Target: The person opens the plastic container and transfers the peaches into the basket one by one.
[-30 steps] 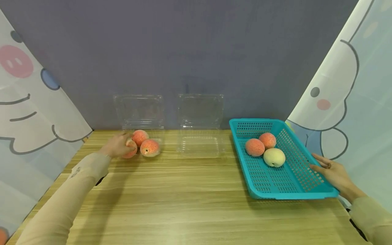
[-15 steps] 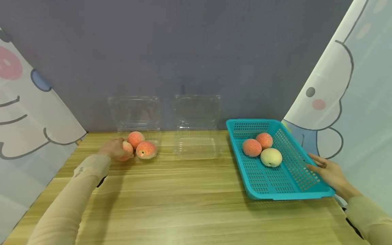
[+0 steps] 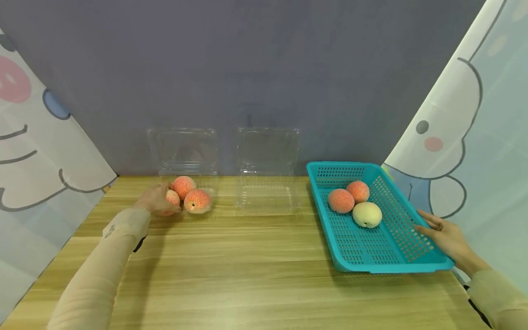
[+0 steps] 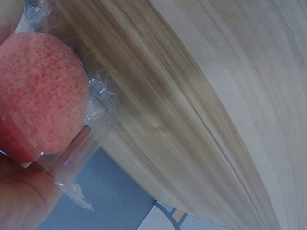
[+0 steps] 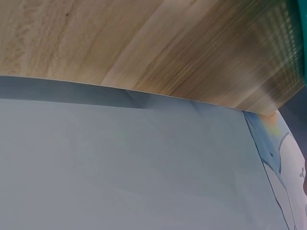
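Now the left hand (image 3: pixel 154 199) grips a peach (image 4: pixel 41 96) in the left clear box (image 3: pixel 184 160), apparently seating it, a gentle release likely needed next, while the right hand (image 3: pixel 449 236) holds the basket (image 3: pixel 396 268).

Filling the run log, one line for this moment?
left hand: holds peach; right hand: touching basket rim; basket: three fruits; clear boxes: open

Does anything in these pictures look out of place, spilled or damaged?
Nothing looks spilled or damaged. Only the pale yellow peach in the turquoise basket stands out, because the two peaches beside it are reddish.
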{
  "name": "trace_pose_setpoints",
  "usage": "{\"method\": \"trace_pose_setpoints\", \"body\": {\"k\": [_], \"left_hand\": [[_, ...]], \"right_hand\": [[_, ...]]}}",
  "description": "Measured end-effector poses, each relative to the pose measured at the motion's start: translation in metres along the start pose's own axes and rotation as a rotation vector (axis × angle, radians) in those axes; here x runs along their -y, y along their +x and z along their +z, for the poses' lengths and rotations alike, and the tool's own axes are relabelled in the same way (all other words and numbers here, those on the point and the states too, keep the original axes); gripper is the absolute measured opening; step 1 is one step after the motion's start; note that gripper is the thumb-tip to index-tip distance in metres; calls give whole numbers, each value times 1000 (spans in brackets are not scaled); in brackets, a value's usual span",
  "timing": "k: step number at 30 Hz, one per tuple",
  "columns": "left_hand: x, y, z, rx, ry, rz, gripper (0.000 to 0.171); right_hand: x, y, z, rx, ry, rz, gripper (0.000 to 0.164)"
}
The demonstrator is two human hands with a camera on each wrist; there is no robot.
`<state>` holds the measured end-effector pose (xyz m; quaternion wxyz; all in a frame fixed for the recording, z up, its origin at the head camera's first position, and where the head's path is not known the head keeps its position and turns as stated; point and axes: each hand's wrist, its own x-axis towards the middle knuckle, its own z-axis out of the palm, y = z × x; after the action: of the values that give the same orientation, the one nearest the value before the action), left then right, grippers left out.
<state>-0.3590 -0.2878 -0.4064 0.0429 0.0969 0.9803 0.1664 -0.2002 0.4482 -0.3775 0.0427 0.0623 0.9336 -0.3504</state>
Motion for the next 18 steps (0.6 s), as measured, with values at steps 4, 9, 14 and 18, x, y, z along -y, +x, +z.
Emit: {"method": "trace_pose_setpoints", "body": {"k": [4, 9, 14, 18], "left_hand": [[-2, 2, -1, -12, 12, 8, 72], [-1, 0, -2, -8, 7, 4, 72], [1, -2, -2, -10, 3, 0, 73], [-1, -3, -6, -6, -14, 0, 75]], "right_hand": [[1, -1, -2, -3, -4, 5, 69], [3, -1, -2, 1, -4, 11, 71], [3, 0, -1, 2, -6, 7, 71], [4, -1, -1, -4, -12, 2, 71]]}}
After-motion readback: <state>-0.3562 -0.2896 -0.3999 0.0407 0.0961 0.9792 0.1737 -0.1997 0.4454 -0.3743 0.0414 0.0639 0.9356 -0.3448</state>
